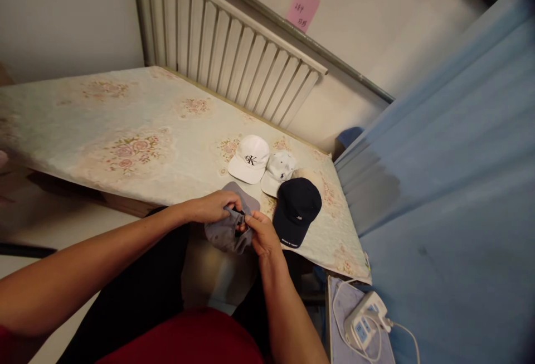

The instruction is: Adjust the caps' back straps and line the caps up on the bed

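Note:
A grey baseball cap (221, 233) is held between my two hands over the front edge of the bed, its brim pointing away from me. My left hand (217, 207) grips the cap by the rim of its back opening, fingers closed. On the other side of that opening, my right hand (263, 233) pinches the strap end. To the right lies a navy cap (298, 199) with small white lettering on its brim. Behind are a white cap (252, 155) with black letters and another white cap (281, 169) with a small dark emblem. A beige cap (308, 174) is mostly hidden behind the navy one.
The caps lie on a bed or table with a floral cover (184, 146). A white radiator (225, 46) runs along the wall behind, and a blue curtain (438, 197) hangs at right. A white power strip (365, 322) with cables sits at lower right.

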### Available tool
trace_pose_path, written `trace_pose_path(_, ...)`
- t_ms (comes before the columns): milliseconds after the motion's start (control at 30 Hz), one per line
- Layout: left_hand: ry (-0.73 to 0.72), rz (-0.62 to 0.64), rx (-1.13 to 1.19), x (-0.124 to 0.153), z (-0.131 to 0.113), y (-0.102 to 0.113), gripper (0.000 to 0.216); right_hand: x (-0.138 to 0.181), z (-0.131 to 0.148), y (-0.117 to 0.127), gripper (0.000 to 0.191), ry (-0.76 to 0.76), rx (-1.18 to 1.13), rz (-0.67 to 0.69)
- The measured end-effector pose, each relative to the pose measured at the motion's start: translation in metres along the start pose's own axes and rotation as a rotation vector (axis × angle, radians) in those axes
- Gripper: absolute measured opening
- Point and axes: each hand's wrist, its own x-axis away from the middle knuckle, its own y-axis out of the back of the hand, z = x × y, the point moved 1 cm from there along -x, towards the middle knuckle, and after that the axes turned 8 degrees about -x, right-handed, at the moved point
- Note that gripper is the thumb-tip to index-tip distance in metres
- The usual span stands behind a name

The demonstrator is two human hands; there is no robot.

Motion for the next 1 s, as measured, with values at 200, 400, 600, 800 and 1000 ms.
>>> trace_pose_path(200, -0.004, -0.005, -0.017, 0.000, 0.001, -0.003, 0.039, 0.001, 0.001, -0.004, 0.023, 0.037, -0.012, -0.019)
trace_pose_path(400, 0.004, 0.018, 0.009, 0.001, 0.001, -0.006, 0.036, 0.002, 0.003, -0.007, 0.020, 0.047, -0.028, -0.039)
trace_pose_path(600, -0.004, -0.026, 0.114, 0.003, -0.013, -0.015, 0.034, -0.001, 0.006, -0.011, 0.018, 0.125, -0.081, -0.068)
trace_pose_path(800, 0.061, -0.334, -0.138, 0.005, -0.020, -0.039, 0.020, -0.003, 0.006, -0.011, 0.014, 0.180, -0.081, -0.113)
trace_pose_path(1000, -0.018, -0.435, -0.192, 0.010, -0.021, -0.047, 0.014, 0.001, 0.007, -0.010, 0.015, 0.190, -0.033, -0.081)
